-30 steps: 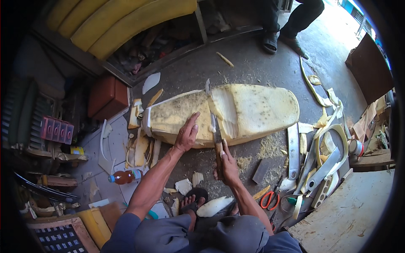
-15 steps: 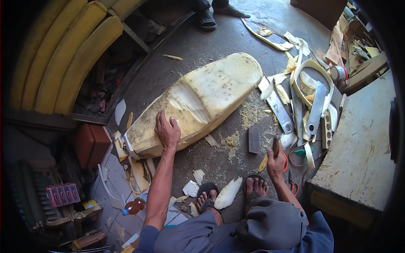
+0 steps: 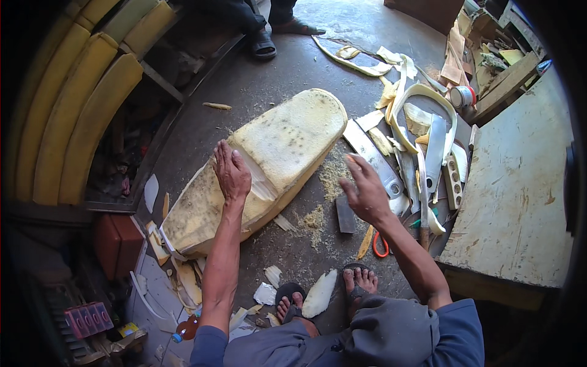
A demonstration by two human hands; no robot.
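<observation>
A yellowish foam motorcycle seat (image 3: 293, 137), speckled dark, lies slantwise on the floor with a paler cut band across its middle. My left hand (image 3: 233, 174) rests on it beside that band, fingers stretched out and nothing held. To the right of the seat, my right hand (image 3: 365, 191) hovers empty, its fingers apart. The nearest thing to it is a dark rectangular block (image 3: 345, 214) on the floor, with foam crumbs (image 3: 313, 221) around. A long blade with a wooden handle (image 3: 424, 235) lies beyond my right wrist, next to orange scissor handles (image 3: 380, 244).
Foam offcuts and wide metal blades (image 3: 374, 156) lie at the right, near a power strip (image 3: 453, 182) and a worn pale table (image 3: 507, 202). Curved yellow foam pieces (image 3: 76, 116) are stacked at the left. Another person's sandalled foot (image 3: 263, 46) is at the far side.
My right hand has let go of the wooden-handled tool, which now lies at the right, and has moved forward and left. My left hand has slid up the seat toward the cut band.
</observation>
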